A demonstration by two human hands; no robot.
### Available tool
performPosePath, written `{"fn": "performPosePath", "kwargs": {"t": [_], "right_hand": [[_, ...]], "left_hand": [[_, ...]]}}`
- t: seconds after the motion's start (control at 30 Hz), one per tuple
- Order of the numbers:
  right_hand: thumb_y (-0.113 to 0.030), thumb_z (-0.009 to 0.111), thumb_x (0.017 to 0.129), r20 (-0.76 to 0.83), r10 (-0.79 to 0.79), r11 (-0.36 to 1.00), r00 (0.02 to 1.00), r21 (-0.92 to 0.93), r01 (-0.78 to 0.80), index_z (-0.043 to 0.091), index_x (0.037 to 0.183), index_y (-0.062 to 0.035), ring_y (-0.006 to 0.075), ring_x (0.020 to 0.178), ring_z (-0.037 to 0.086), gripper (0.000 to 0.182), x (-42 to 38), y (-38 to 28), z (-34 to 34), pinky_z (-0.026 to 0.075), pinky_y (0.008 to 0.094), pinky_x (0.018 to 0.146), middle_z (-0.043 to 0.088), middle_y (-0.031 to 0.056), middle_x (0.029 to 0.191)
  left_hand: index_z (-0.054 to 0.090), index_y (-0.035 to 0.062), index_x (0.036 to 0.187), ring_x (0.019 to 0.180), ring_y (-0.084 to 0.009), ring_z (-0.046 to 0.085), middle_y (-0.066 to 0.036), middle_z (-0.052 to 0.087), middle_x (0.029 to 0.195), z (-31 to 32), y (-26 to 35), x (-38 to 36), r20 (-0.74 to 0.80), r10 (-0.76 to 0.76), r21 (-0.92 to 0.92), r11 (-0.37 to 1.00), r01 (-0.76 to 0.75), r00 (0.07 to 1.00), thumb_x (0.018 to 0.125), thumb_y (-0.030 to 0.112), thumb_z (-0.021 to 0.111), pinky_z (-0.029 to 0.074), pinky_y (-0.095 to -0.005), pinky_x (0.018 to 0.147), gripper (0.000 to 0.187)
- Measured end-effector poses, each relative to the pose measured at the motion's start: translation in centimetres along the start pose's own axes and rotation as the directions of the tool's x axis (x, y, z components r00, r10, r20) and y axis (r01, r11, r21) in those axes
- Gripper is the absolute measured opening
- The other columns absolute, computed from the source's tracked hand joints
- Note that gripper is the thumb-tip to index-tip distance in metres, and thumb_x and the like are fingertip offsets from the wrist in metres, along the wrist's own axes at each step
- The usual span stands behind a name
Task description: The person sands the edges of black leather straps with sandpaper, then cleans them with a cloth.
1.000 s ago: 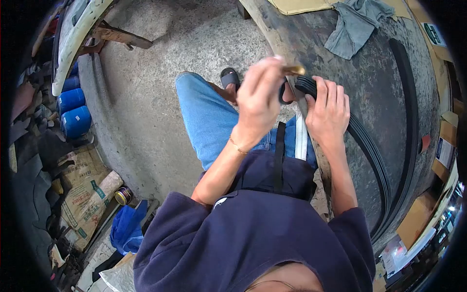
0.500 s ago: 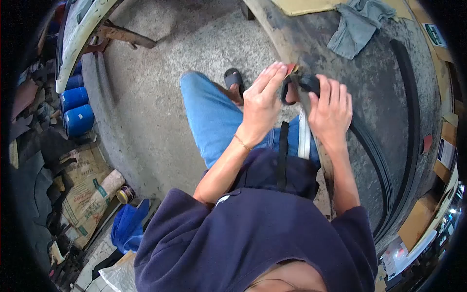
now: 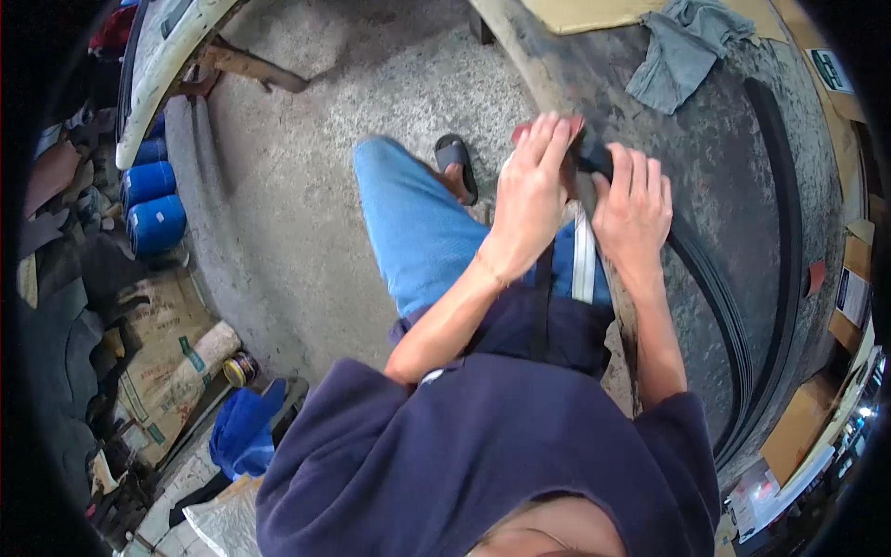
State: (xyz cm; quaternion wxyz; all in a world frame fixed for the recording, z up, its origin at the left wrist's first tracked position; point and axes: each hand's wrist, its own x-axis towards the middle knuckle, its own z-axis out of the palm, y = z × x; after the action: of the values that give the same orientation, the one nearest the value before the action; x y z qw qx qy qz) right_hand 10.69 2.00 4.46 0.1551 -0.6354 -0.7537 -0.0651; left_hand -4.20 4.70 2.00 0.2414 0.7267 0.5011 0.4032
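My left hand [image 3: 527, 204] is closed over a small red sheet [image 3: 522, 132] that looks like sandpaper, just off the table's near edge. Its red ends show on both sides of my fingers. Beside it, my right hand [image 3: 633, 204] curls over the end of a bundle of black strips [image 3: 715, 283], pressing it at the edge of the table. From there the bundle bends across the tabletop towards me. The strip ends between my two hands are partly hidden and blurred.
A wide black strip [image 3: 784, 186] lies curved on the dark table [image 3: 733, 167]. Farther off is a grey cloth [image 3: 682, 60]; a red scrap [image 3: 816, 278] rests at the right. Blue rolls [image 3: 156, 225] and dark scraps [image 3: 70, 343] line the left side of the floor.
My left hand has moved right and slightly up with the red sheet, closer to my right hand. My right hand stays at nearly the same spot on the strips.
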Motion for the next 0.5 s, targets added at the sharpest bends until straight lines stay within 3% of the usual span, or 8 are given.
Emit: {"fn": "performPosePath", "kwargs": {"t": [0.07, 0.17, 0.23, 0.27, 0.33, 0.4, 0.47, 0.5], "right_hand": [[-0.016, 0.065, 0.085, -0.029, -0.011, 1.000, 1.000, -0.002, 0.011, 0.059, 0.121, -0.0042, 0.0271, 0.096, 0.060, 0.039, 0.3, 0.3, 0.7, 0.048, 0.0392, 0.081, 0.061, 0.0092, 0.106], [-0.019, 0.066, 0.087, 0.015, -0.045, 0.996, 0.999, -0.078, 0.046, 0.058, 0.123, -0.0051, 0.0271, 0.097, 0.059, 0.040, -0.7, 0.9, 0.8, 0.048, 0.0389, 0.080, 0.061, 0.0089, 0.108], [-0.020, 0.066, 0.087, -0.022, -0.022, 0.999, 1.000, -0.044, 0.021, 0.058, 0.123, -0.0050, 0.0270, 0.098, 0.059, 0.040, 0.2, 0.6, 0.6, 0.048, 0.0389, 0.081, 0.061, 0.0087, 0.108], [-0.020, 0.066, 0.087, -0.023, -0.009, 1.000, 1.000, 0.006, 0.009, 0.058, 0.123, -0.0050, 0.0269, 0.098, 0.059, 0.039, -0.3, 0.2, 0.3, 0.048, 0.0389, 0.081, 0.061, 0.0084, 0.108], [-0.021, 0.069, 0.086, -0.037, 0.004, 1.000, 0.999, 0.003, -0.004, 0.058, 0.123, -0.0055, 0.0266, 0.098, 0.059, 0.041, 0.2, 0.2, 0.6, 0.048, 0.0389, 0.082, 0.061, 0.0075, 0.108], [-0.021, 0.071, 0.085, -0.027, 0.011, 1.000, 1.000, -0.010, -0.012, 0.058, 0.124, -0.0062, 0.0262, 0.099, 0.059, 0.043, -0.3, -0.1, 0.4, 0.048, 0.0388, 0.082, 0.061, 0.0069, 0.107], [-0.021, 0.071, 0.085, -0.038, 0.013, 1.000, 0.999, -0.023, -0.014, 0.058, 0.123, -0.0066, 0.0259, 0.099, 0.060, 0.043, 0.1, -0.1, 0.3, 0.048, 0.0387, 0.083, 0.061, 0.0064, 0.107], [-0.021, 0.071, 0.085, -0.035, 0.009, 1.000, 0.999, -0.023, -0.010, 0.058, 0.123, -0.0068, 0.0258, 0.099, 0.060, 0.043, -0.1, 0.0, 0.4, 0.048, 0.0388, 0.083, 0.061, 0.0062, 0.108]], "left_hand": [[0.059, -0.0039, 0.133, 0.130, -0.0424, 0.056, -0.026, 0.058, 0.139, 0.0, 1.1, 0.3, -0.047, 0.159, -0.130, 0.978, -0.163, 0.986, 0.079, -0.005, 0.062, 0.045, -0.0494, 0.111, 0.054], [0.061, -0.0046, 0.131, 0.132, -0.0412, 0.056, -0.024, 0.061, 0.136, 0.7, 1.4, -1.0, 0.017, 0.255, 0.040, 0.966, -0.255, 0.967, 0.075, -0.015, 0.057, 0.048, -0.0478, 0.110, 0.057], [0.061, -0.0037, 0.133, 0.137, -0.0385, 0.053, -0.023, 0.060, 0.140, 0.6, 1.7, -0.6, 0.039, 0.039, -0.055, 0.998, -0.037, 0.998, 0.077, -0.013, 0.058, 0.042, -0.0509, 0.115, 0.057], [0.061, -0.0037, 0.133, 0.137, -0.0385, 0.053, -0.023, 0.060, 0.140, 0.2, 2.0, -1.2, 0.046, 0.024, -0.054, 0.998, -0.021, 0.999, 0.077, -0.013, 0.058, 0.042, -0.0509, 0.115, 0.057], [0.057, -0.0052, 0.135, 0.140, -0.0397, 0.048, -0.025, 0.055, 0.144, -0.1, 1.7, -0.3, -0.043, 0.156, 0.028, 0.988, -0.155, 0.987, 0.083, -0.004, 0.059, 0.037, -0.0553, 0.117, 0.052], [0.056, -0.0054, 0.135, 0.138, -0.0411, 0.050, -0.025, 0.056, 0.142, 0.3, 0.5, -1.9, -0.002, 0.200, 0.022, 0.980, -0.200, 0.980, 0.083, -0.005, 0.058, 0.036, -0.0561, 0.116, 0.052], [0.056, -0.0059, 0.136, 0.137, -0.0416, 0.051, -0.026, 0.058, 0.139, 0.2, -2.2, -1.6, 0.201, -0.129, 0.085, 0.990, 0.114, 0.971, 0.083, -0.005, 0.058, 0.036, -0.0575, 0.116, 0.053], [0.055, -0.0066, 0.137, 0.136, -0.0406, 0.053, -0.026, 0.059, 0.138, -0.5, -2.2, -1.2, 0.130, -0.089, 0.163, 0.984, 0.068, 0.987, 0.082, -0.007, 0.057, 0.038, -0.0547, 0.116, 0.054]]}}
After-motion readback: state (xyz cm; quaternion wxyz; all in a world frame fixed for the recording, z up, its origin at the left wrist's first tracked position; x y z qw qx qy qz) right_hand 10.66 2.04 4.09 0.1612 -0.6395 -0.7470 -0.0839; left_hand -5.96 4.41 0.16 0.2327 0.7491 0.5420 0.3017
